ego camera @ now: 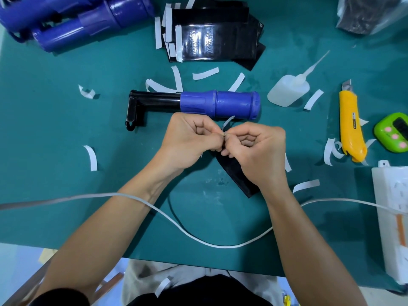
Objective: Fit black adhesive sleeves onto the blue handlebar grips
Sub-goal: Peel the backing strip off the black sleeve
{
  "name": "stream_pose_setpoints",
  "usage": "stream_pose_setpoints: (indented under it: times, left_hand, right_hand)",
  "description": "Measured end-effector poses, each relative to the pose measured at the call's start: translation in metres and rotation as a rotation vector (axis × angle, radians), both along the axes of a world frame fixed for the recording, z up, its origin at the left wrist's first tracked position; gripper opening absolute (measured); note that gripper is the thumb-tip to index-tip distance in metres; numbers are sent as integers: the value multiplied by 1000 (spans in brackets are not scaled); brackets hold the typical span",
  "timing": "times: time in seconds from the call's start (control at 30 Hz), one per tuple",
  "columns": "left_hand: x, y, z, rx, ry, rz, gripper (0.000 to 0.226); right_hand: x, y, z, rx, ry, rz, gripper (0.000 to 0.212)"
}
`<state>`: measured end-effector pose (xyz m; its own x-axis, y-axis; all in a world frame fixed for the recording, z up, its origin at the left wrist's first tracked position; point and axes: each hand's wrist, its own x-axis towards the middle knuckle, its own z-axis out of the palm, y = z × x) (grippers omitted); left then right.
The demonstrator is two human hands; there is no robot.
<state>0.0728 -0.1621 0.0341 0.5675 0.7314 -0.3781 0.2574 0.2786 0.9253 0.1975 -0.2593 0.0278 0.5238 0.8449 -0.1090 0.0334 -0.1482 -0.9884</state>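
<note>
Both hands are drawn in tight over the middle of the counter (55,129), knuckles nearly meeting. The left hand (189,140) and the right hand (258,151) each have their fingers curled in, pinching at one spot: the top edge of a black sleeve (236,173), whose lower part trails out from under the right palm. A white backing strip (228,123) curls up from between the fingertips, so I'd say the liner is being picked off the adhesive edge. Working it close and small like that probably gives the nails purchase.

Just beyond the knuckles lies the blue grip (220,104) on its side, bare, pushed onto a black bracket (136,109) whose bent end looks set to stop it rolling. It is near enough to take the sleeve with a short reach.

Further back sit the stack of black sleeves (216,38) and, at the far left corner, a heap of blue grips (66,23). To the right are a glue bottle (289,89), a yellow knife (351,124), a green timer (395,135) and a white power strip (393,217) at the edge, so that side is crowded. The left has more open room, with only peeled strips (89,157) scattered about. A white cable (220,245) loops along the near edge by the forearms and might snag a drawn-back elbow
</note>
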Motion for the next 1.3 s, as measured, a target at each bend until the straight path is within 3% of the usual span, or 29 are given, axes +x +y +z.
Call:
stream_pose_setpoints:
  times: [0.17, 0.53, 1.3]
  left_hand:
    - [0, 1, 0, -36, -31, -5, 24]
    - [0, 4, 3, -84, -20, -18, 23]
    - [-4, 8, 5, -52, -25, -35, 22]
  right_hand:
    - [1, 1, 0, 9, 42, 13, 37]
    - [4, 1, 0, -19, 89, 17, 24]
    - [5, 1, -3, -32, -3, 45, 27]
